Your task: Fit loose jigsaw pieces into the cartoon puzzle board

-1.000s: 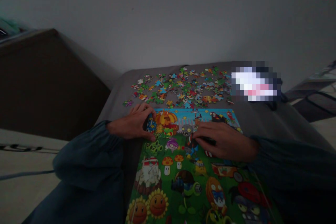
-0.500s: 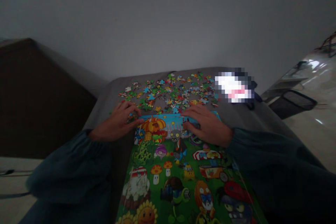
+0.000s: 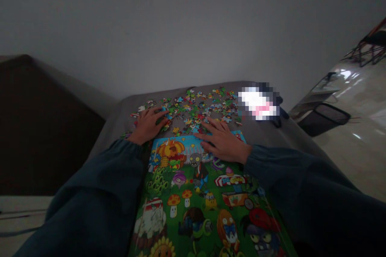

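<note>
On the grey surface (image 3: 262, 134), has a colourful picture board (image 3: 193, 192) lying lengthwise in front, and loose puzzle pieces (image 3: 193, 108) scattered just beyond the board's far edge. Reaches with the left hand (image 3: 150, 124) past the far left corner of the board, in among the pieces; extends the fingers, thumb set apart, right at a blue piece (image 3: 163, 109). Cannot tell touching from hovering just above there. Spreads the right hand (image 3: 223, 140) wide open, palm down, over the board's far edge, with fingertips near the closest pieces; cannot tell of anything under the palm. Wears dark teal sleeves (image 3: 105, 176) down to both wrists. Beyond the right hand, at the pieces' right side, has a bright, pixelated object (image 3: 257, 102), too obscured to make out.
</note>
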{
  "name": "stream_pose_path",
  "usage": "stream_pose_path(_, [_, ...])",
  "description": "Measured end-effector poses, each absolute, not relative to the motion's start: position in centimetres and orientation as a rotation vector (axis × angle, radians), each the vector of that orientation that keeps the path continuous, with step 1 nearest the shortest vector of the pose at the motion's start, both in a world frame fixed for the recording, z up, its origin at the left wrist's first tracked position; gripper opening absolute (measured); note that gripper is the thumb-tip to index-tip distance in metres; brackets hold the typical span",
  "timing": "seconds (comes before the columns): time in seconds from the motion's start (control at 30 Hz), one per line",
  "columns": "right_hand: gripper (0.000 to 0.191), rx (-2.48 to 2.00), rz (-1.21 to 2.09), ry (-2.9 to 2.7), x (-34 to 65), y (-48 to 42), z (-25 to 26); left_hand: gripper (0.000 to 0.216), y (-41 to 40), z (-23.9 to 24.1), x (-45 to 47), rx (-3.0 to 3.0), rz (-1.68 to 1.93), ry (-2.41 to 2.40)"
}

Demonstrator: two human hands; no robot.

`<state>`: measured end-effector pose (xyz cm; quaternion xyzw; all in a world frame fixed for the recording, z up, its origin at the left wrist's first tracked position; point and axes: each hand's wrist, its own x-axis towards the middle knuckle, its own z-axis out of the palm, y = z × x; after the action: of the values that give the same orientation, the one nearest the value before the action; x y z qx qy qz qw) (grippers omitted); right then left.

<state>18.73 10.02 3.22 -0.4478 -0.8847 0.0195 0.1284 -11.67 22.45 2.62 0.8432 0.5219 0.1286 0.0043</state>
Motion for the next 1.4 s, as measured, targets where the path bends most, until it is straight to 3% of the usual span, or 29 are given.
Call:
stream_pose_path(0.47, [0.043, -1.228, 0.152, -2.514, 18.6, 10.1, 3.1, 0.039, 21.7, 3.1, -11.3, 2.695, 0.651, 1.579])
stream_pose_path(0.63, [0.037, -1.094, 0.457, -2.264, 19.0, 10.1, 3.8, 0.032, 19.4, 4.9, -11.9, 2.593, 0.921, 1.644])
stream_pose_path(0.77, [0.034, -1.081, 0.758, -2.141, 20.0, 9.6, 5.5, 0.019, 15.8, 7.3, -12.0, 2.654, 0.966, 1.251])
stream_pose_path(0.87, [0.036, -1.155, 0.883, -2.212, 20.7, 8.8, 6.7, 0.021, 13.6, 8.3, -11.0, 2.673, 0.886, 1.048])
stream_pose_path(1.17, [0.031, -1.206, 0.278, -2.547, 20.9, 8.0, 6.1, 0.026, 13.1, 8.4, -10.6, 2.643, 0.397, 0.954])
stream_pose_path(1.4, [0.030, -1.127, 0.110, -2.747, 20.4, 7.2, 5.9, 0.026, 11.7, 7.6, -9.1, 2.644, 0.105, 0.753])
